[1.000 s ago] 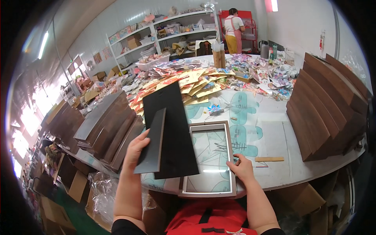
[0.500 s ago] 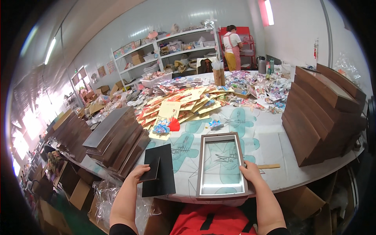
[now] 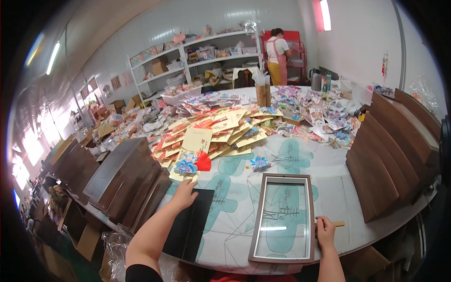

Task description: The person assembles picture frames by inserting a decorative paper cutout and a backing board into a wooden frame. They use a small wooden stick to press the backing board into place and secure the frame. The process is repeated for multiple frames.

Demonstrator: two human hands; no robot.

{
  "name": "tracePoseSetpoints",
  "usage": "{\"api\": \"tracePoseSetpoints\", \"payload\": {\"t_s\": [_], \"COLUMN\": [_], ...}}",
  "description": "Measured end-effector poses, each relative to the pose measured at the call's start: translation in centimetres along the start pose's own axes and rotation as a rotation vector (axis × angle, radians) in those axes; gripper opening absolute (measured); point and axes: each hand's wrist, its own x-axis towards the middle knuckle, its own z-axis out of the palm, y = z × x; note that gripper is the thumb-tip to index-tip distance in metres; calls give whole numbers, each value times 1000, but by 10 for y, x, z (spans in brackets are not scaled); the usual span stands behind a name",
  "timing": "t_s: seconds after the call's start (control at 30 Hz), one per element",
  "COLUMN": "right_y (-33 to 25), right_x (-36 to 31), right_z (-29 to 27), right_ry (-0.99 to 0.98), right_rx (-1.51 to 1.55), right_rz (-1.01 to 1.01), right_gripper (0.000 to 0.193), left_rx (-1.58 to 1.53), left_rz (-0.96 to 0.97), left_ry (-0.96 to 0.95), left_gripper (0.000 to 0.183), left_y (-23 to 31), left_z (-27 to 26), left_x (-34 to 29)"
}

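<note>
- Left hand (image 3: 187,191) is resting fingers at the near edge of a cream rectangular paper card with blue flower and red fan (image 3: 192,149), far left; pinch: cannot tell.
- Card is showing small print, illegible.
- Right hand (image 3: 325,231) is curling beside the right edge of a brown rectangular glazed frame (image 3: 282,259), near right; grip: cannot tell.
- White-and-teal table cover (image 3: 336,188) is bearing dark characters.
</note>
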Motion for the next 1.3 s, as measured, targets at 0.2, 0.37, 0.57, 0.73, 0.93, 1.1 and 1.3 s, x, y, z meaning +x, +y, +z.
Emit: {"api": "tracePoseSetpoints", "payload": {"t_s": [0.2,0.37,0.57,0.73,0.93,1.1,1.3], "right_y": [4,-3,-22,-44,-38,-40,-37], "right_x": [4,4,7,9,9,7,7], "right_z": [4,6,10,8,10,10,8], "right_ry": [76,76,69,5,42,31,30], "right_rx": [-145,-235,-263,-330,-337,-305,-315], "right_rz": [-15,-14,3,78,-34,-39,-59], "right_gripper": [17,15,10,17,17,15,15], "left_rx": [117,231,294,473,348,75,-33], "left_rz": [89,117,44,-117,-198,-29,384], "left_ry": [68,50,101,-65,-75,254,184], "left_gripper": [46,50,43,31,47,43,57], "left_y": [1,-2,-11,-14,-29,-39,10], "left_z": [50,84,122,128,136,112,95], "left_x": [91,154,217,258,281,286,247]}}
